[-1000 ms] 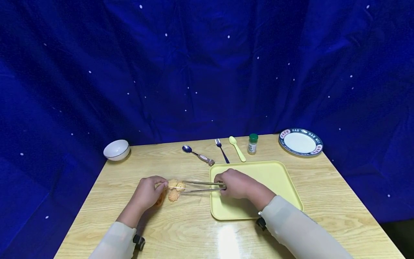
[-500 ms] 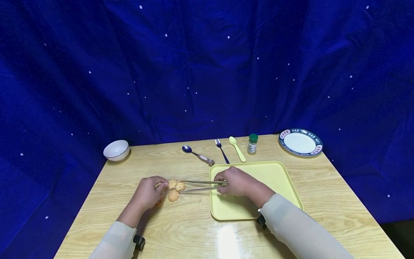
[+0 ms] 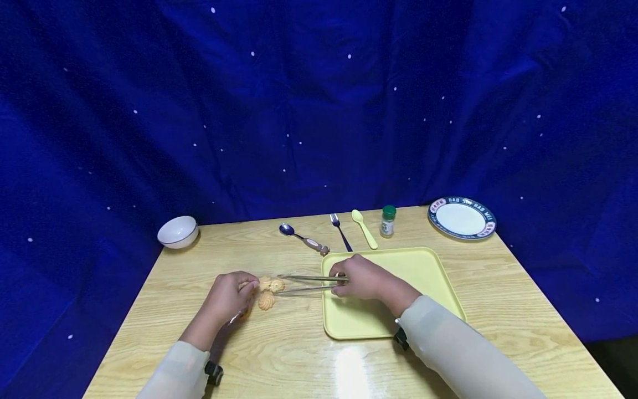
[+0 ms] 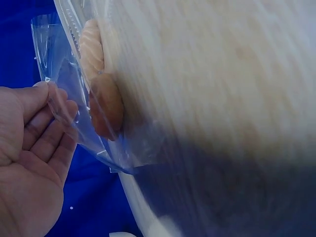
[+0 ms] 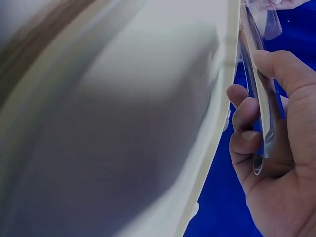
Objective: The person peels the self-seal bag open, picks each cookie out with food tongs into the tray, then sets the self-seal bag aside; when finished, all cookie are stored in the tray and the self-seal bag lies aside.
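My left hand (image 3: pixel 229 297) pinches the edge of a clear plastic bag (image 4: pixel 61 64) between thumb and fingers. Several ridged, swirl-topped cookies (image 3: pixel 266 301) lie at the bag beside the left fingertips. A browner cookie (image 4: pixel 107 106) shows through the film in the left wrist view. Over the left part of the yellow tray (image 3: pixel 389 327), my right hand (image 3: pixel 363 279) grips a pair of metal tongs (image 5: pixel 260 89), thumb on one arm and fingers round the other. The tongs point left, their arms spread apart, with the tips right at the cookies.
Along the back stand a white bowl (image 3: pixel 178 232), a spoon with a brown handle (image 3: pixel 313 244), a fork (image 3: pixel 341 231), a yellow spoon (image 3: pixel 365 229) and a green-capped jar (image 3: pixel 387 221). A blue-rimmed plate (image 3: pixel 485 228) sits at the back right. A blue curtain hangs behind the table.
My right hand and the tongs have shifted slightly left and away from me. The left hand stays in place, still pinching the bag.
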`<state>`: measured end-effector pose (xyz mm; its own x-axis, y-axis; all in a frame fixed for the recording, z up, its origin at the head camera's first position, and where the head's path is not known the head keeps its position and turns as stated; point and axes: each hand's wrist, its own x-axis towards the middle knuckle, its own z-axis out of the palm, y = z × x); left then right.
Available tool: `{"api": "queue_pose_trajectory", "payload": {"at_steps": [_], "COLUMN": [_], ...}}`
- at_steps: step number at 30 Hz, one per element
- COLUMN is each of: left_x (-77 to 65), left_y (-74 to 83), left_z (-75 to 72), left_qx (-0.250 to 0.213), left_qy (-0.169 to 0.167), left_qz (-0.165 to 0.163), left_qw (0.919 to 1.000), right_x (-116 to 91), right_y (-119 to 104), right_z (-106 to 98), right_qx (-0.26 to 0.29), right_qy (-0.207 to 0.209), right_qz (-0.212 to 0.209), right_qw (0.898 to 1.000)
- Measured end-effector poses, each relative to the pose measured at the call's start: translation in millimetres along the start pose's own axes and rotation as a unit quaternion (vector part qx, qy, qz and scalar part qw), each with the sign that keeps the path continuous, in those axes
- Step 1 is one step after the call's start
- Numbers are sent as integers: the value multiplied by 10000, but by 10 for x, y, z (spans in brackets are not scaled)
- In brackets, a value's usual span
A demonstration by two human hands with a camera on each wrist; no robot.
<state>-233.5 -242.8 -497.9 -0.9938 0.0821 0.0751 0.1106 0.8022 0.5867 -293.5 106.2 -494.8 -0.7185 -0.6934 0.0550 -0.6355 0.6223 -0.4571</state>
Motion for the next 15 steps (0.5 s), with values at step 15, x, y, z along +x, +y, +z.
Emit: {"api": "queue_pose_trajectory", "payload": {"at_steps": [15], "left_x": [2], "left_y": [-14], "left_z": [17], "left_qx": [307], "left_qy": [49], "left_qz": [269], "left_qw": [9992], "right_x": [-78], "right_y": [-1], "right_z": [18], "right_qx": [-218], "right_qy": [-35], "right_qz": [-134], "right_qw": [9997]}}
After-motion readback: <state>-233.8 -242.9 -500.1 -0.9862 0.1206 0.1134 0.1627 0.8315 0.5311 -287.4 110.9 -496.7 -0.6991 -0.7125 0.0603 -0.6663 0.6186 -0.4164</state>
